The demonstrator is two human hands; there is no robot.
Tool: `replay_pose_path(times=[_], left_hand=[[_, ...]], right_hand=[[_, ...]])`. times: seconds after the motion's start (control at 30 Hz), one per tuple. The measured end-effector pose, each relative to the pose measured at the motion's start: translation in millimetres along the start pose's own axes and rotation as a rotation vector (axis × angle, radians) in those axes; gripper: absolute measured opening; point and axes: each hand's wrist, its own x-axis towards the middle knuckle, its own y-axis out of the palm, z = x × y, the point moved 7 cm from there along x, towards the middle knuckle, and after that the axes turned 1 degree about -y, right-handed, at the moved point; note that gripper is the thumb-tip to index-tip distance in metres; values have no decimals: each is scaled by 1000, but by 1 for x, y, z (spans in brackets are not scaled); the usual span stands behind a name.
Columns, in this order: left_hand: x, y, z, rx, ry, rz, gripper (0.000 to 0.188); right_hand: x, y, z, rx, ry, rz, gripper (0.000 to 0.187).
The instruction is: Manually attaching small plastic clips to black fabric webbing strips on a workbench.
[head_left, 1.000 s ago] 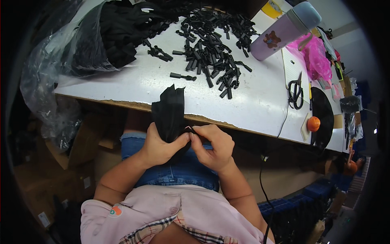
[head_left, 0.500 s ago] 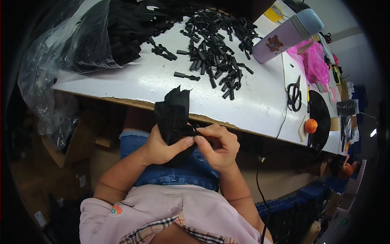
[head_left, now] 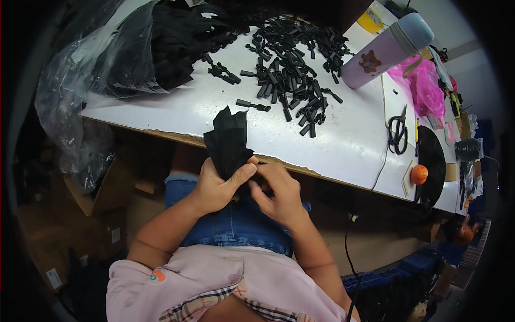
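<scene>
My left hand (head_left: pixel 215 189) is closed round the lower part of a bundle of black fabric strips (head_left: pixel 229 140), its thumb lying across the front. The strips stand up from the hand, fanned at the top, before the table's front edge. Close against the bundle's right side, my right hand (head_left: pixel 280 194) has its fingers curled in. Whatever lies between those fingertips is hidden. Beyond the hands, many small black zipper pulls (head_left: pixel 292 75) are heaped on the white table (head_left: pixel 177 110). One single pull (head_left: pixel 253 105) lies apart from the heap, nearer to me.
Clear plastic bags (head_left: pixel 120 70) partly cover black strips (head_left: pixel 177 48) at the back left. A lilac bottle (head_left: pixel 375 56) stands right of the heap. Farther right are black scissors (head_left: pixel 397 134), an orange fruit (head_left: pixel 419 174) and a pink bag (head_left: pixel 426 88). A cable (head_left: pixel 350 257) hangs below the table.
My right hand has shifted slightly left and turned, its fingertips now tucked lower behind the bundle's edge. The left hand keeps hold of the strips. The view has moved a little.
</scene>
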Motion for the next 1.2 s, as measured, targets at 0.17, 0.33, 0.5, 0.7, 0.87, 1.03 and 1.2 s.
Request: replay_pose_path(times=[0.17, 0.33, 0.5, 0.7, 0.87, 1.03, 1.2], left_hand=[[3, 5, 18, 144, -135, 122, 16], [4, 20, 6, -75, -125, 270, 30], [5, 14, 11, -291, -59, 169, 27], [6, 21, -8, -20, 168, 109, 11], [-3, 26, -41, 452, 673, 200, 14], [11, 10, 10, -339, -56, 76, 16], [11, 8, 10, -410, -198, 25, 16]], right_hand=[[11, -38, 43, -108, -365, -430, 37], [4, -43, 19, 219, -230, -417, 17], [-3, -16, -18, 1094, 349, -219, 2], [4, -25, -10, 625, 87, -262, 7], [6, 3, -28, 1207, 508, 25, 9], [63, -63, 2, -662, -55, -311, 21], [65, -58, -17, -822, -20, -152, 17]])
